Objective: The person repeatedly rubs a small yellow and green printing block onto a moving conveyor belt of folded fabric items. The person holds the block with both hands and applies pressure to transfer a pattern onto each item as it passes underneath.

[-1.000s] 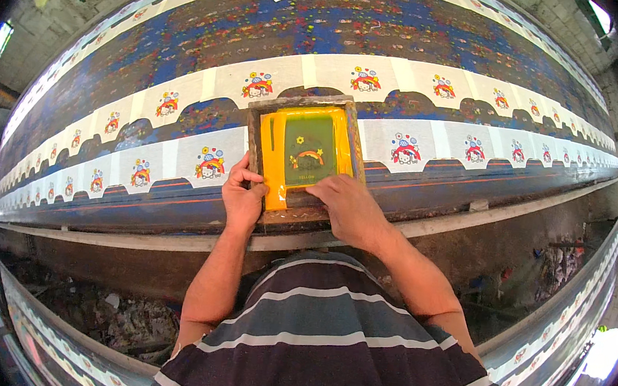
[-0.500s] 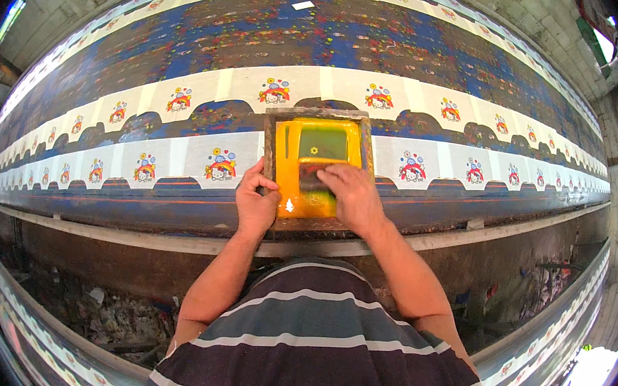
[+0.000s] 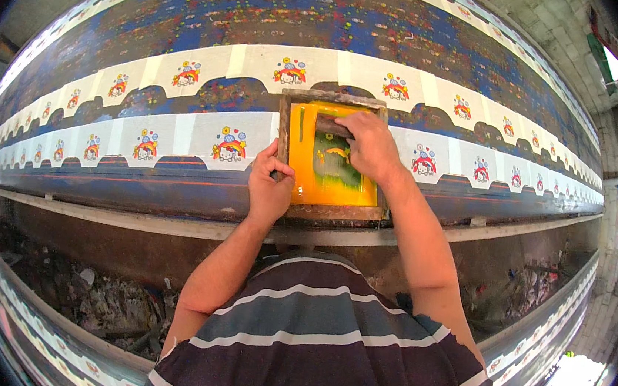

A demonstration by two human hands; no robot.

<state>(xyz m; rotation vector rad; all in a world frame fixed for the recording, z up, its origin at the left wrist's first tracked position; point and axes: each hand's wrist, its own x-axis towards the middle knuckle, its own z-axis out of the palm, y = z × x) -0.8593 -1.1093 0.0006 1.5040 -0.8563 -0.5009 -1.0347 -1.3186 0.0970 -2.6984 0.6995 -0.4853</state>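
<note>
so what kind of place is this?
Most likely a hand screen-printing workshop. A long printing table carries white fabric strips with repeated rainbow motifs. The left hand steadies a wooden-framed yellow screen while the right hand holds a squeegee inside it.

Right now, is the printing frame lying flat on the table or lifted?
Flat, as far as shows: the frame lies on the white strip, left hand on its edge, right hand pressing the squeegee.

A textile printing workshop: a very long paint-stained printing table [image 3: 192,14] runs from edge to edge, carrying white cloth strips [image 3: 203,134] with repeated rainbow motifs, and a wooden screen frame [image 3: 282,138] coated in yellow ink lies near its front edge.
</note>
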